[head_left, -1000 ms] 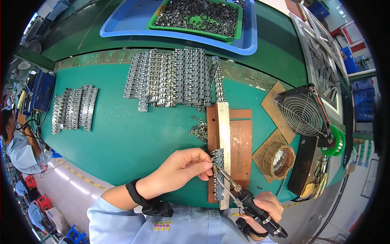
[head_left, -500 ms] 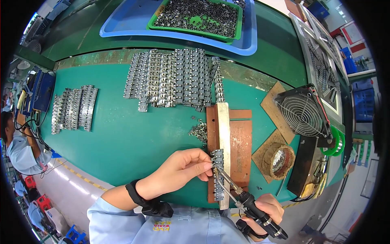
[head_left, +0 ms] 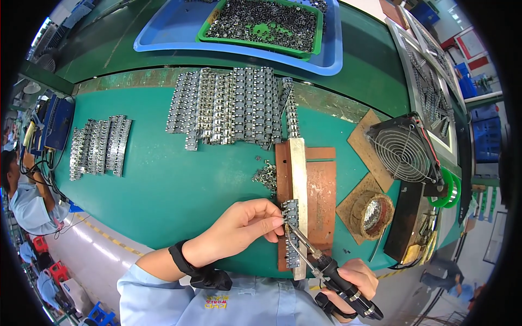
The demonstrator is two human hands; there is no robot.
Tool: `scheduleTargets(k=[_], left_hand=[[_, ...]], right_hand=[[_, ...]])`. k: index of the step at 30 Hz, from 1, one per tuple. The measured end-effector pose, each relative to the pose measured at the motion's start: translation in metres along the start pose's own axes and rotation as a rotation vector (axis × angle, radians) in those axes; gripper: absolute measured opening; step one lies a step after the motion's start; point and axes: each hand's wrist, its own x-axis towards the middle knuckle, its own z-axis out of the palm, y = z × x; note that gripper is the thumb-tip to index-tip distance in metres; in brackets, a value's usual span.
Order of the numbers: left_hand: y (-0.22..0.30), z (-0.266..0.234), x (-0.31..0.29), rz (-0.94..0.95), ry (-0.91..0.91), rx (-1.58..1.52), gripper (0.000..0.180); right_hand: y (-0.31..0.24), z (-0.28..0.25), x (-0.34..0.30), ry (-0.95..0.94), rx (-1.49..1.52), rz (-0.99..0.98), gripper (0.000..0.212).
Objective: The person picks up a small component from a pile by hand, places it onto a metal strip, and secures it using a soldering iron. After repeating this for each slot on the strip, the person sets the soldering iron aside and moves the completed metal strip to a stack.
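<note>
My right hand [head_left: 359,278] is wrapped around a black soldering iron [head_left: 332,268] with a thin feed tube alongside its metal shaft. The iron's tip meets the left edge of a strip of small dark-and-silver components [head_left: 291,213], which lies along a pale metal bar [head_left: 298,176] on a reddish-brown board [head_left: 321,201]. Beside that tip, my left hand [head_left: 236,228] pinches thumb and forefinger together at the strip's edge; whatever they hold is hidden. Just up from the fingers is a small heap of loose metal pieces [head_left: 266,176].
Finished-looking rows of strips [head_left: 225,106] lie at the back, with a smaller group [head_left: 100,146] at left. A blue tray [head_left: 163,41] holds a green tray [head_left: 261,49] of metal bits. To the right stand a fan [head_left: 405,152], a round pot [head_left: 372,214] and a green spool [head_left: 451,187].
The soldering iron and my right hand have shifted very slightly left. My left hand keeps its pinch in place. A person has come into view in the lower right background.
</note>
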Motion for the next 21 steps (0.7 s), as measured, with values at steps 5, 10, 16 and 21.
scheduleTargets(k=[5,10,16,21], left_hand=[[0.001,0.001,0.0,-0.001,0.0,0.0,0.014],[0.0,0.0,0.0,0.006,0.012,0.002,0.014],[0.003,0.003,0.0,0.005,0.014,0.021,0.013],[0.001,0.003,-0.001,0.009,0.022,0.037,0.013]], right_hand=[[-0.001,0.0,-0.002,-0.014,-0.019,0.001,0.042],[-0.001,0.0,-0.004,-0.05,-0.022,0.013,0.043],[0.014,0.013,-0.039,0.251,0.136,0.074,0.048],[0.028,0.032,-0.054,0.497,0.243,0.253,0.049]])
